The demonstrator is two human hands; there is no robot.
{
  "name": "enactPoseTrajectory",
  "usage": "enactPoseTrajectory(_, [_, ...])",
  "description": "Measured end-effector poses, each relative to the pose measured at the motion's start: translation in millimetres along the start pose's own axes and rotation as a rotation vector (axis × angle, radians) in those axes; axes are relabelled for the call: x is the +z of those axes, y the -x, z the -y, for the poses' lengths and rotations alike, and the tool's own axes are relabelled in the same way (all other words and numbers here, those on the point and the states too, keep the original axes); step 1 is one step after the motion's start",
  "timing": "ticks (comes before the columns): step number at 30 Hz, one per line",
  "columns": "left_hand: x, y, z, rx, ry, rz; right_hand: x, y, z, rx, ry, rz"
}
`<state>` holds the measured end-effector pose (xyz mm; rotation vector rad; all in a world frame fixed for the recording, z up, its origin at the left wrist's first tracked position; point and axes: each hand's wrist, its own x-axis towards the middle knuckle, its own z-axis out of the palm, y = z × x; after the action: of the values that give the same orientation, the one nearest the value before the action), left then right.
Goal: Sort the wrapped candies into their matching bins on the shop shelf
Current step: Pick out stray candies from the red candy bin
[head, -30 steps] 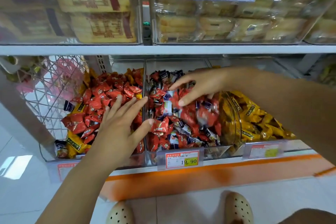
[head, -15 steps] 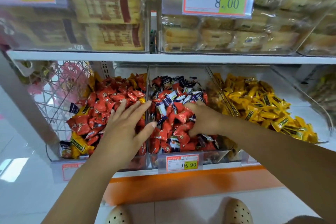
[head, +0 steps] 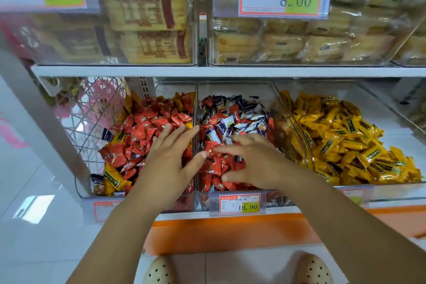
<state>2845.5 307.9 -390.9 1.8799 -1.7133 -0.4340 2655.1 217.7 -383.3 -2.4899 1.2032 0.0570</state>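
Three clear bins stand side by side on the lower shelf. The left bin (head: 87, 192) holds mostly red candies (head: 147, 129) with a few yellow and dark blue ones mixed in. The middle bin (head: 204, 200) holds red candies mixed with blue-and-white candies (head: 232, 122). The right bin (head: 391, 191) is full of yellow candies (head: 341, 138). My left hand (head: 168, 163) hovers with fingers spread over the right side of the left bin, its thumb at the divider. My right hand (head: 253, 159) lies flat with fingers spread on the red candies in the middle bin, holding nothing that I can see.
A price tag reading 19.90 (head: 239, 204) hangs on the middle bin's front. The upper shelf (head: 207, 71) carries clear boxes of wrapped pastries with 8.00 tags. A white wire rack (head: 92, 108) stands left of the bins. White floor and my shoes lie below.
My right hand drew back from the rear of the middle bin toward its front and now lies spread flat on the red candies. My left hand stayed over the left bin.
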Motion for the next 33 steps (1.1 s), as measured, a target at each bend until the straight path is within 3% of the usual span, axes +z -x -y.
enactPoseTrajectory(2, [0, 0, 0, -0.006, 0.006, -0.003, 2, 2, -6, 0.076, 0.089, 0.015])
enactPoseTrajectory(4, [-1, -1, 1, -0.005, 0.009, -0.009, -8, 7, -11, 0.124, -0.077, 0.0])
enactPoseTrajectory(8, [-1, 0, 2, 0.002, 0.009, -0.029, -22, 10, -12, 0.019, -0.17, -0.261])
enactPoseTrajectory(13, [2, -2, 0, 0.046, 0.015, -0.083, 3, -6, 1, -0.049, -0.08, -0.038])
enactPoseTrajectory(16, [5, -2, -1, 0.071, 0.008, -0.096, 13, -14, 1, -0.067, 0.049, -0.158])
enactPoseTrajectory(20, [6, -5, -3, 0.076, -0.004, -0.104, 11, -16, -4, -0.064, 0.01, -0.217])
enactPoseTrajectory(26, [15, -11, -17, 0.119, -0.399, -0.054, -11, -2, -22, 0.042, -0.311, -0.203])
enactPoseTrajectory(29, [21, -11, -24, 0.11, -0.571, -0.028, -19, 5, -30, 0.077, -0.301, -0.129])
enactPoseTrajectory(33, [23, -12, -29, 0.135, -0.61, -0.043, -22, 12, -29, 0.11, -0.297, -0.016])
